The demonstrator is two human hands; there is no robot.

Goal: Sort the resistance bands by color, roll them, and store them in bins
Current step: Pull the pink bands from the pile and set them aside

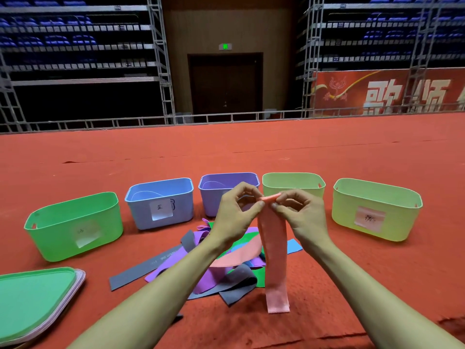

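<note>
A pink resistance band [274, 260] hangs straight down in front of me, its lower end near the red carpet. My left hand [235, 212] and my right hand [299, 212] both pinch its top edge, which is folded over between my fingertips. Below my hands a loose pile of bands [216, 273] in grey, purple, pink, green and blue lies on the carpet. Behind it stands a row of bins: green [73, 227], blue [161, 200], purple [214, 187], and two yellow-green ones [293, 181] [377, 210].
A stack of lids [35, 303], green on top, lies at the lower left. A metal rail, a dark door and tiers of blue seats close off the far side of the red carpet.
</note>
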